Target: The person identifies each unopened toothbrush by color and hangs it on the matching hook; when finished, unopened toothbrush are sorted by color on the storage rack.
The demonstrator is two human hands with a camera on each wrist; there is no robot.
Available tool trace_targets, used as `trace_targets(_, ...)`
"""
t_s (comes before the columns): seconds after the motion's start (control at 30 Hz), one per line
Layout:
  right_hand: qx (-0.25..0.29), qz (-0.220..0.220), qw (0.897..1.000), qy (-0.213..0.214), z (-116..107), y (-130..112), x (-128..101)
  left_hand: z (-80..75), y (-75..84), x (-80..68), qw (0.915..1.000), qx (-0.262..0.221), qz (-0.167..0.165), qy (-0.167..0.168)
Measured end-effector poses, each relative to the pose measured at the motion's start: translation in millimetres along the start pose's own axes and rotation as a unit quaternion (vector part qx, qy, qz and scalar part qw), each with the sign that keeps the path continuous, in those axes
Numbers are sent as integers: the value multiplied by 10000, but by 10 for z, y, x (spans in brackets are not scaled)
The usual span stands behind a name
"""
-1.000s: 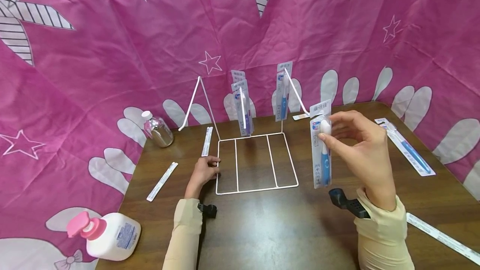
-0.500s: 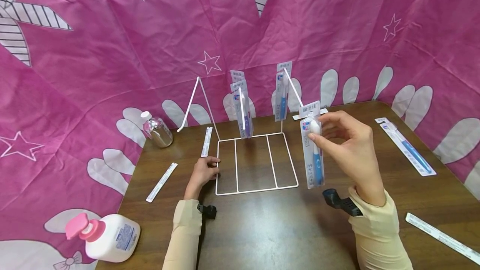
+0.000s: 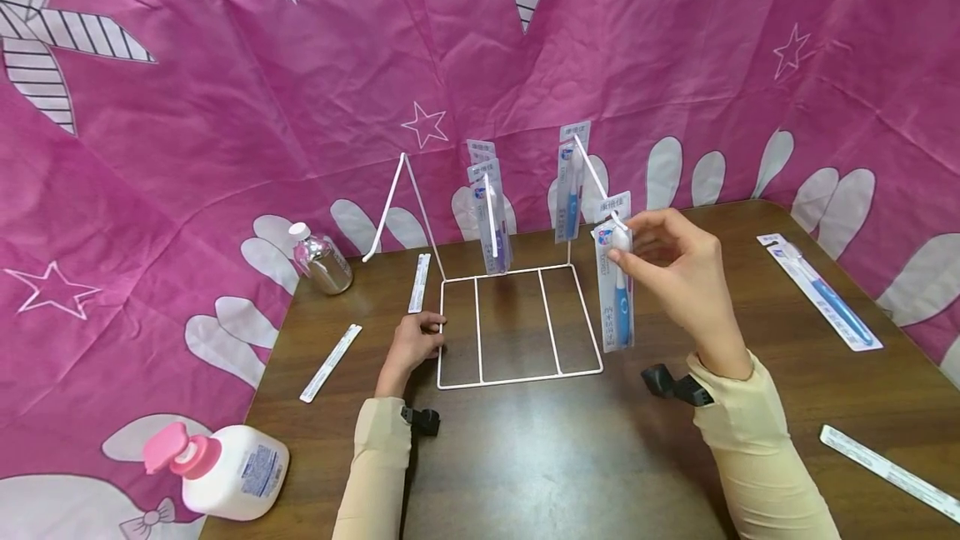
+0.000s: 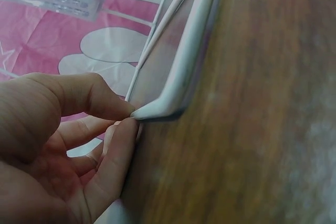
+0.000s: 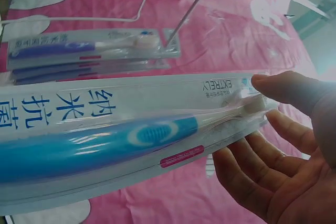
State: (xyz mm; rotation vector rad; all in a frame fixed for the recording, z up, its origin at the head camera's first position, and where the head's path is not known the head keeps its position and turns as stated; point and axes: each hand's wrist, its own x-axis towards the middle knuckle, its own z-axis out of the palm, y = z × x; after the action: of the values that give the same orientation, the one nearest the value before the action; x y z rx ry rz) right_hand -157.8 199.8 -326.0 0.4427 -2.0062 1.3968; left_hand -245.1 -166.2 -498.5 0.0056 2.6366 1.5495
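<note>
My right hand point(image 3: 675, 273) pinches a packaged blue toothbrush point(image 3: 621, 307) near the brush head, between thumb and fingers. The package hangs upright at the front end of the white wire rack's right prong point(image 3: 592, 169), whose tip shows at the hole in the card's top. In the right wrist view the blue toothbrush point(image 5: 152, 132) lies across the picture. My left hand point(image 3: 414, 342) pinches the left side bar of the rack base point(image 3: 517, 382); its thumb and finger point(image 4: 118, 145) meet at the bar in the left wrist view.
Packaged purple toothbrushes point(image 3: 487, 215) hang on the middle prong, a blue one point(image 3: 572, 190) farther back on the right. The left prong point(image 3: 384, 215) is bare. Another packaged toothbrush point(image 3: 821, 290) lies at right. A silver bottle point(image 3: 322, 261), pump bottle point(image 3: 236, 473) and label strips point(image 3: 330, 363) stand or lie around.
My right hand has moved left with the packaged blue toothbrush, bringing its card's top onto the right prong's tip. My left hand has stayed on the rack's side bar.
</note>
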Motion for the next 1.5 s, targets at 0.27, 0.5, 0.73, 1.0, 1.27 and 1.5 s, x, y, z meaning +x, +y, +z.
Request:
trace_targets(0.27, -216, -87, 9996, -132, 71, 113, 178, -9, -5, 0, 10000, 39, 12, 33)
trace_targets(0.5, -267, -163, 9995, 22, 188, 230, 333, -12, 6, 2, 10000, -20, 55, 68)
trace_targets(0.73, -457, -130, 9988, 101, 277, 355, 464, -7, 9, -8, 10000, -37, 15, 55)
trace_targets(1.0, -678, -68, 9975, 163, 384, 494, 615, -25, -2, -34, 10000, -25, -24, 66)
trace_targets(1.27, -888, -9, 9958, 218, 454, 557, 766, -8, 3, -46, 10000, -26, -9, 39)
trace_targets(1.5, -953, 52, 9949, 334, 504, 629, 842, -5, 18, -23, 9999, -62, -3, 113)
